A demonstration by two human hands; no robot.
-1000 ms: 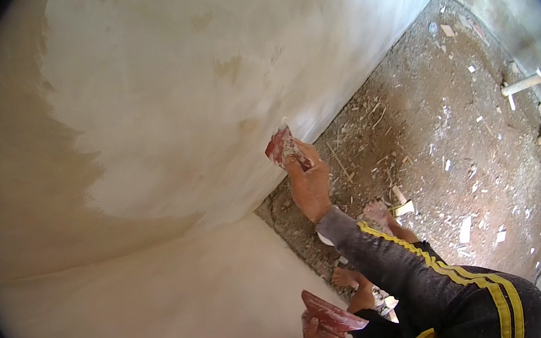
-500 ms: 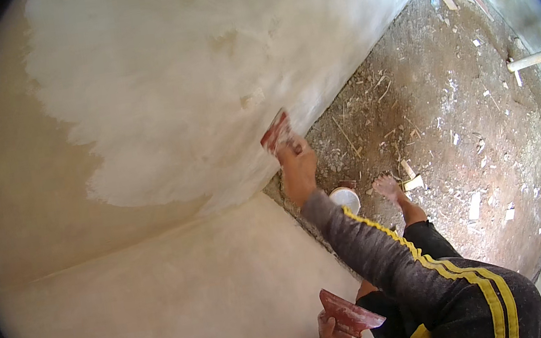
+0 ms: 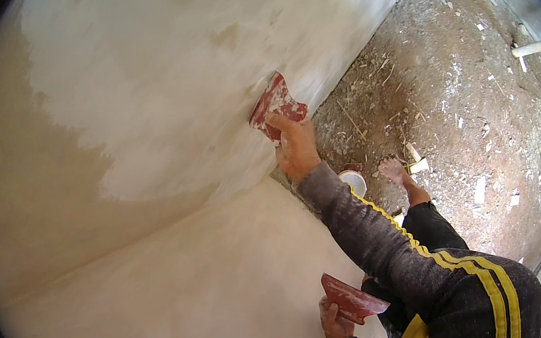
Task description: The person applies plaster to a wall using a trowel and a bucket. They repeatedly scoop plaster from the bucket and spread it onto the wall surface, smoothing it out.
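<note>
1. Head view — right hand (image 3: 296, 148): raised on an outstretched arm in a dark sleeve with yellow stripes, fingers closed around a red putty blade (image 3: 276, 105). The blade's edge lies against the wall (image 3: 159, 101); its handle is hidden inside the grip.
2. Head view — left hand (image 3: 335, 319): low, near the bottom edge, closed on a second red blade (image 3: 352, 298) held flat and clear of the wall. The wrist is cut off by the picture's edge, and the fingers under the blade are hard to make out.
3. Wall: curved by the lens. The upper part carries a pale white coat with a ragged border; the lower and left parts are bare tan. The first blade sits at the right end of the white coat, close to where wall meets floor.
4. Floor (image 3: 452, 97): rough brown ground strewn with white chips and straw-like litter.
5. Small white round container (image 3: 354, 182): on the floor just beside the right forearm, partly hidden behind the sleeve — contents not discernible.
6. Bare foot (image 3: 394, 170): on the floor right of the container; the leg above it runs into dark trousers.
7. Pale pipe pieces (image 3: 535, 48): at the right rim, cut off by the dark border.
</note>
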